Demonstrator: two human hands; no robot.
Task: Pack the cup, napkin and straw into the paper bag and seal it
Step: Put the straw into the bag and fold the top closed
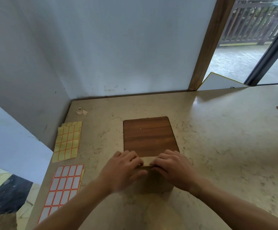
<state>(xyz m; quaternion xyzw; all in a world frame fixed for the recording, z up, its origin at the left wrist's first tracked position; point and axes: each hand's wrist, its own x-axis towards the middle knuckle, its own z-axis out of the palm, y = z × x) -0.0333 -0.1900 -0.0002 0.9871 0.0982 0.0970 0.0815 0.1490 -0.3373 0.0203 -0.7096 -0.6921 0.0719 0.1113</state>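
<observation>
Both hands on the bag top: left hand (124,170) and right hand (173,168) sit side by side, fingers curled down and pinching the pale folded-over strip at the mouth of the brown paper bag (153,185). Bag stands on the beige marble-look counter (217,138), at the near edge of a dark wood-grain rectangular board (149,134). Most of the bag is covered by the hands and wrists; only the fold strip between them and a patch of the front face show. Slight motion blur on the left hand. Bag contents not visible, so can't tell what's inside.

Left of the board: a yellow label sheet with orange borders (67,141), and nearer, a white label sheet with orange borders (63,186), its lower end hidden behind the left forearm. Small roll of white tape (80,110) near the back corner by the wall. Another wood board is cut off at the right frame edge.
</observation>
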